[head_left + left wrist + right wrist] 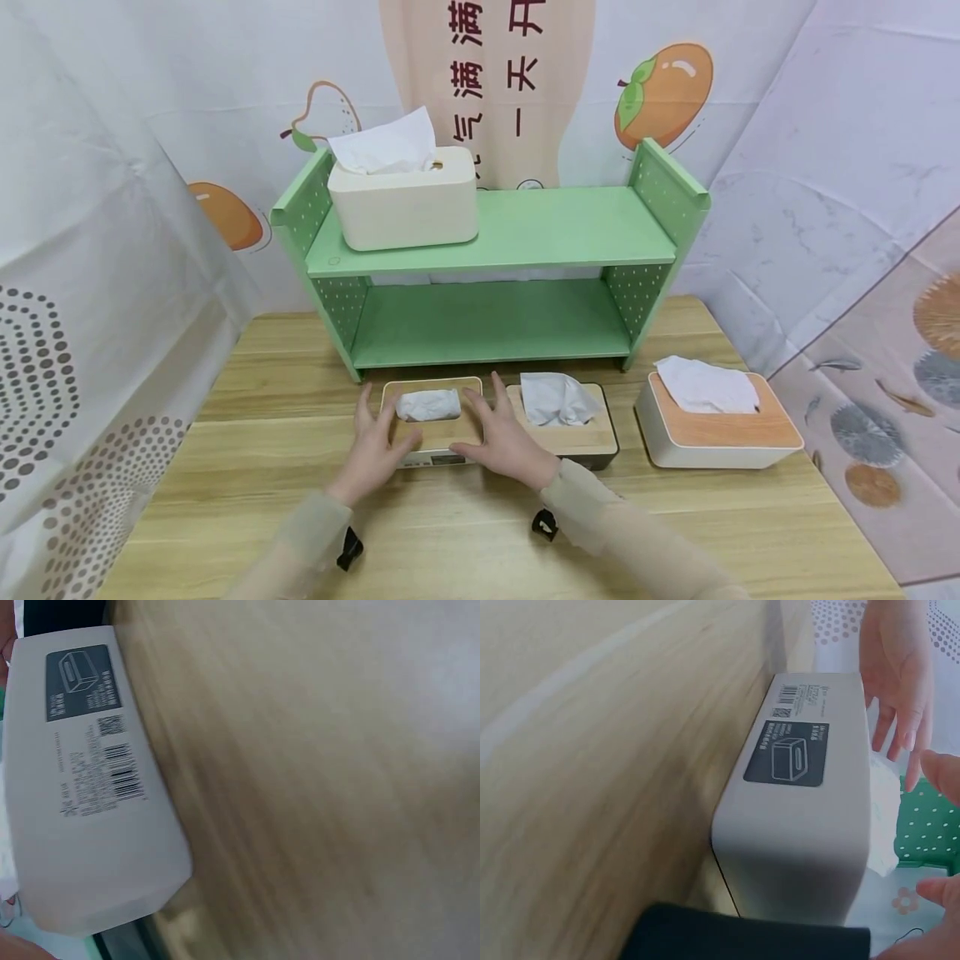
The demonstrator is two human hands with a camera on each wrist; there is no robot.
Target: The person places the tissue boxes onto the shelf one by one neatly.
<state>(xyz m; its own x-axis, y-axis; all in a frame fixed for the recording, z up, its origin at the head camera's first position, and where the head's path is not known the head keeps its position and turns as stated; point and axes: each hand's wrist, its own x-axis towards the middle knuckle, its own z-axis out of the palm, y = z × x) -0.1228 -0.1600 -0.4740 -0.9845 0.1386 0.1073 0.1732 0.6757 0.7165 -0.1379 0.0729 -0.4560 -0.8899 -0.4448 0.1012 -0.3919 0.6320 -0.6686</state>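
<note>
A white tissue box (441, 435) with a light wooden lid lies on the table, a white tissue (429, 405) showing in its slot. Its label side (82, 847) with a barcode faces the table's front edge. My left hand (381, 446) is at the box's left end, fingers spread. On the opposite end, my right hand (508, 437) has its fingers spread above the lid. In the right wrist view, the left hand (898, 667) appears beyond the box with straight fingers, apart from it. Neither hand grips the box.
A dark-sided tissue box (558, 439) sits close beside my right hand. Farther right stands a white one with an orange-brown lid (727, 429). Behind, a green two-tier shelf (577, 225) carries a larger cream tissue box (405, 208) at its upper left.
</note>
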